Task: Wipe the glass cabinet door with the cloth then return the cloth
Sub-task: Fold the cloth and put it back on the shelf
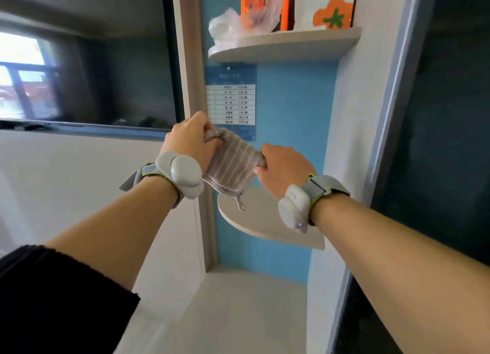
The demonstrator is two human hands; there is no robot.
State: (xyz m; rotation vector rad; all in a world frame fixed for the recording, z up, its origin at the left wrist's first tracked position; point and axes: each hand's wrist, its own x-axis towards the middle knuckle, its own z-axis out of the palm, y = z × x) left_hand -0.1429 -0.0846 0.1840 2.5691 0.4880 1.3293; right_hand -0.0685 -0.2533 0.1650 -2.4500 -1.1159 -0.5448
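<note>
Grey and ribbed, the cloth (233, 165) hung stretched between two hands, out in front of the blue back wall (289, 109). The left hand (191, 141) was closed on its upper left corner. The right hand (282, 168) was closed on its right edge, a bit lower. So the long way of the cloth ran from upper left down to lower right, and a small loop dangled from the bottom.

Just under the cloth sat the lower shelf (254, 221), round at the front and bare where it showed. The loop hung close above it. I could not tell if they touched. The upper shelf (286, 45) was well above the hands and held a plastic bag (233, 27) and some boxes.

Dark glass (87, 72) lay to the left, near the left hand. More dark glass (448, 114) stood to the right, near the right arm. I could not tell which one was the cabinet door. If the wiping was already done, the shelf below looked like the nearest spot to put the cloth, straight down from both hands.
</note>
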